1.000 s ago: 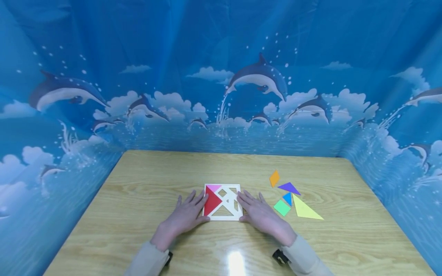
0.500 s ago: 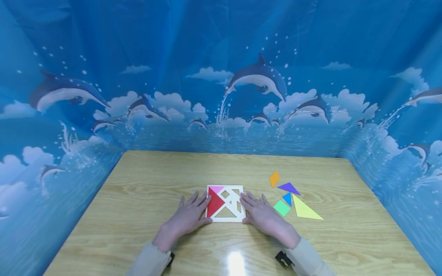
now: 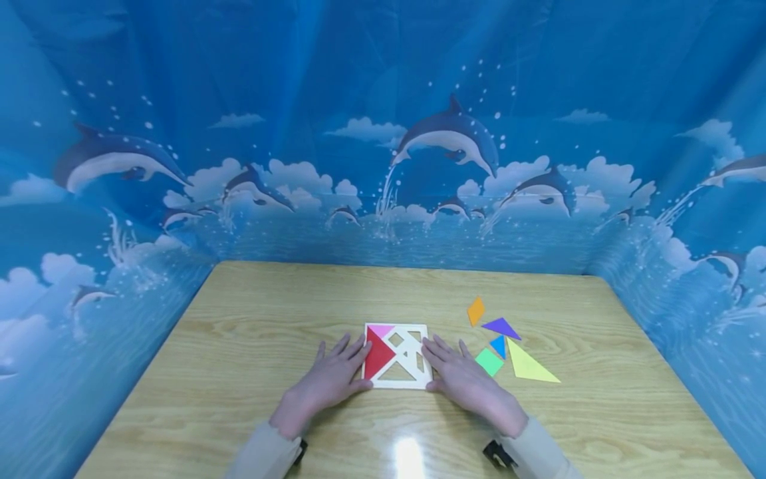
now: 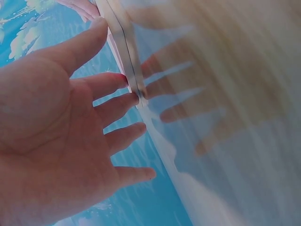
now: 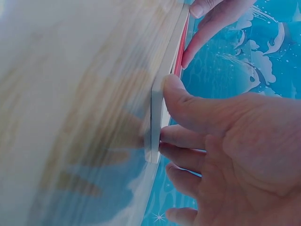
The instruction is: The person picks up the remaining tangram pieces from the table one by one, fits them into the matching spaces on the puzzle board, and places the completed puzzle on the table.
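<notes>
A white tangram board (image 3: 399, 384) lies flat on the table between both hands. A large red triangle (image 3: 377, 356) fills its left recess, with a pink piece (image 3: 380, 329) at its upper left; the other cut-outs show bare. My left hand (image 3: 331, 376) touches the board's left edge with spread, fairly straight fingers. On the opposite edge, my right hand (image 3: 469, 380) touches with its fingertips and thumb. In the left wrist view the fingertips meet the board's rim (image 4: 123, 47). The right wrist view shows the thumb against the board's side (image 5: 157, 113).
Right of the right hand lie loose tangram pieces: an orange parallelogram (image 3: 476, 311), a purple triangle (image 3: 503, 327), a small blue triangle (image 3: 499, 346), a green square (image 3: 489, 362) and a large yellow triangle (image 3: 529, 364). A dolphin-print curtain (image 3: 383, 239) surrounds the wooden table (image 3: 263, 313).
Both hands and the tangram board between them have slid to the right and slightly nearer. The loose pieces have stayed where they were.
</notes>
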Motion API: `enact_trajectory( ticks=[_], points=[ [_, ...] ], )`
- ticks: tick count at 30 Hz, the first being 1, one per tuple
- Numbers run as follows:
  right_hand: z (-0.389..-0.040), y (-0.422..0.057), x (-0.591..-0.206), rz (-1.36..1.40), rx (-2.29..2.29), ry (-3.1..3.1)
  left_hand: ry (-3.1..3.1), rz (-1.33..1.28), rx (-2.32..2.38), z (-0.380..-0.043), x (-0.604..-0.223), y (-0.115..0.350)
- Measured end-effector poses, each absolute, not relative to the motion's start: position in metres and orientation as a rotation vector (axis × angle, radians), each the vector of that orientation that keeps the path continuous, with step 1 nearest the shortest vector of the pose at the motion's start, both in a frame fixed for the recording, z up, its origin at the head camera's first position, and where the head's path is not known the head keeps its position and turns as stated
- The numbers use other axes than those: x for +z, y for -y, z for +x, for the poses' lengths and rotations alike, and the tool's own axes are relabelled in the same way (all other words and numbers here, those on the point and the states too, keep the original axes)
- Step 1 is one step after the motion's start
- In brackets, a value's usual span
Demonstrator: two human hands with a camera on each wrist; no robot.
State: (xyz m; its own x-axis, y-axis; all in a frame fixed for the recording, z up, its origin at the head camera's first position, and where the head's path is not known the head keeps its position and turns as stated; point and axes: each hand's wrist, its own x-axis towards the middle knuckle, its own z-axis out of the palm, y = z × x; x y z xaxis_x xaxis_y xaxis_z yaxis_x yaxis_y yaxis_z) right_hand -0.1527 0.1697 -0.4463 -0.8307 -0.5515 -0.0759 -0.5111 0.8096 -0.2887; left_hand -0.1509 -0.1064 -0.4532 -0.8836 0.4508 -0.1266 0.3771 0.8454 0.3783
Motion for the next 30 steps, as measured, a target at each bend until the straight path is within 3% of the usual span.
enact_trajectory(
  ticks=[30],
  points=[
    [-0.146, -0.182, -0.445, -0.775, -0.381, -2.843, -2.842, 0.667, 0.42, -0.149, -0.45, 0.09]
  ],
)
